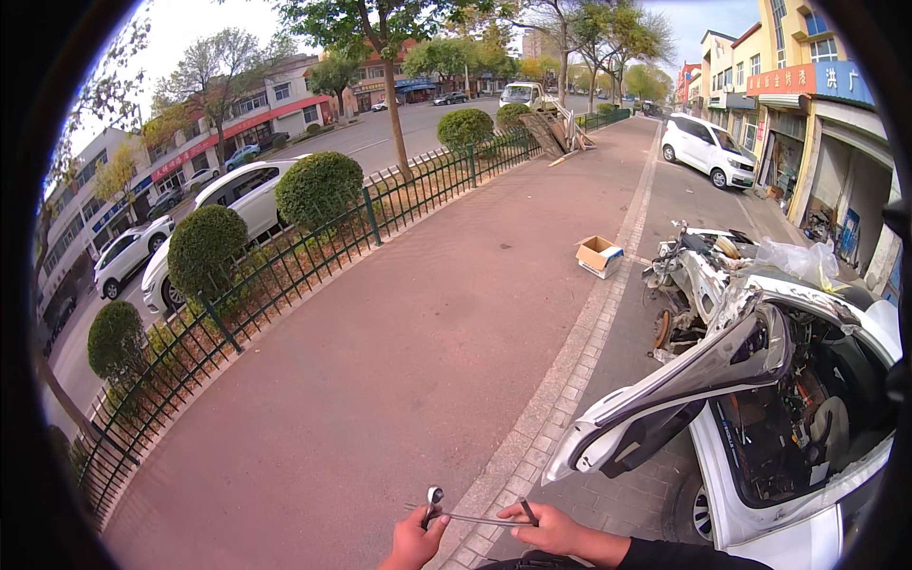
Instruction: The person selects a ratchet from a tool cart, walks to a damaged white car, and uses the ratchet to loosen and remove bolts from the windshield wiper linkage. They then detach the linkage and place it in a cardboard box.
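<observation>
At the lower edge, my left hand [415, 541] is closed around what looks like a ratchet wrench [434, 495], its round head pointing up. A thin metal rod [475, 519] runs from the left hand across to my right hand [559, 534]. The right fingers pinch the rod's far end together with a short dark bar [528, 511] that sticks up. Both hands are over the paving strip, left of a stripped white car [760, 513] with its door [655, 408] swung out. How the tools sit inside the fingers is partly hidden.
The car's front end [698, 275] is torn open, with clear plastic sheeting [803, 258] on top. An opened cardboard box [599, 256] stands on the reddish pavement [380, 380]. A green fence [370, 217] borders the left; a white van [708, 150] is parked beyond, beside shops.
</observation>
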Demonstrator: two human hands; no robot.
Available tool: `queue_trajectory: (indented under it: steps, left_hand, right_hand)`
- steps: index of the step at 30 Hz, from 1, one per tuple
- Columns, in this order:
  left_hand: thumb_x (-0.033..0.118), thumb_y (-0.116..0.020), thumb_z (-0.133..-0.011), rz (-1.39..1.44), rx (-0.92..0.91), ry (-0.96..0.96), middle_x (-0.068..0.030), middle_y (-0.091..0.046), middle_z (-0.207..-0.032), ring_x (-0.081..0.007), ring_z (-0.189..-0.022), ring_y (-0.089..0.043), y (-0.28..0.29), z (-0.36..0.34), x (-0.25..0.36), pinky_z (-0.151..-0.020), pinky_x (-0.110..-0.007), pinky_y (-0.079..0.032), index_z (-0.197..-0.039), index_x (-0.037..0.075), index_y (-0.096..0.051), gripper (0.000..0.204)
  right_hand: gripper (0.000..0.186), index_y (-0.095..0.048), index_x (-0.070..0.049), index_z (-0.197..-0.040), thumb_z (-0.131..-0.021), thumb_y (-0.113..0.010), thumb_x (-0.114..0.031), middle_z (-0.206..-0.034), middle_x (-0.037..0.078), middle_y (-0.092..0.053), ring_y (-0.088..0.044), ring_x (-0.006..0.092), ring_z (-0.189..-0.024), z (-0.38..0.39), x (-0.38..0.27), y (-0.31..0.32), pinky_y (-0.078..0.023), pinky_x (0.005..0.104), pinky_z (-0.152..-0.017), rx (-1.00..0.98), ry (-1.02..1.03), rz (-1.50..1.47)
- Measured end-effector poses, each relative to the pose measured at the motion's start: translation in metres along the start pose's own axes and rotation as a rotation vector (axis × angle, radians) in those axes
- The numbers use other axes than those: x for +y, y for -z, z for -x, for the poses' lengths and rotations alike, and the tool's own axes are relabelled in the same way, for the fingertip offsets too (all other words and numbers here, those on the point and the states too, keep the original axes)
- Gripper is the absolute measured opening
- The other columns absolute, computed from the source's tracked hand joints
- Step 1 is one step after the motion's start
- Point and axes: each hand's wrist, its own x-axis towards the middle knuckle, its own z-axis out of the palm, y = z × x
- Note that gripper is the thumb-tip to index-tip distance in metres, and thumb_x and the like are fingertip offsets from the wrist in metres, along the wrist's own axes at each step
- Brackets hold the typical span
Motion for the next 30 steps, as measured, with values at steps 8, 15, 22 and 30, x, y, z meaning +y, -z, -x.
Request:
queue_trajectory:
  steps: [8,15,22,30]
  left_hand:
    - [0.055,-0.062,-0.111,0.151,-0.078,0.436,-0.0154,-0.074,-0.105,-0.0219,-0.076,-0.062,0.051,-0.131,-0.097,-0.079,-0.056,-0.052,-0.145,0.004,-0.058,0.062]
    - [0.014,-0.082,-0.099,-0.036,0.488,0.294,-0.0032,-0.072,-0.078,-0.0101,-0.073,-0.066,0.094,-0.279,-0.043,-0.067,-0.031,-0.053,-0.102,-0.002,-0.08,0.017]
    - [0.018,-0.09,-0.089,-0.2,0.184,0.02,-0.0129,-0.071,-0.083,-0.0287,-0.08,-0.066,0.023,-0.523,-0.043,-0.074,-0.043,-0.052,-0.105,0.004,-0.083,0.022]
    - [0.026,-0.09,-0.09,-0.207,-0.681,-0.574,-0.011,-0.072,-0.085,-0.0323,-0.081,-0.068,-0.161,-0.854,0.057,-0.073,-0.044,-0.055,-0.107,0.012,-0.085,0.023]
  right_hand:
    - [0.03,-0.068,-0.005,-0.126,-0.106,-0.063,-0.026,-0.092,0.015,-0.072,-0.072,0.0288,-0.087,-0.299,-0.095,0.002,-0.055,0.044,-0.079,-0.193,0.233,0.444]
    - [0.034,-0.068,-0.005,-0.131,-0.111,-0.059,-0.031,-0.096,0.009,-0.071,-0.069,0.0209,-0.093,-0.476,-0.16,0.059,-0.055,0.0413,-0.086,-0.52,0.087,0.315]
    - [0.027,-0.069,-0.003,-0.122,-0.108,-0.063,-0.026,-0.084,0.008,-0.066,-0.062,0.0184,-0.078,-0.558,-0.138,0.214,-0.051,0.0395,-0.074,-0.196,0.116,0.233]
    - [0.024,-0.071,-0.003,-0.118,-0.102,-0.07,-0.021,-0.083,0.003,-0.067,-0.062,0.0127,-0.076,-0.545,-0.111,0.403,-0.052,0.034,-0.072,0.634,-0.197,-0.039]
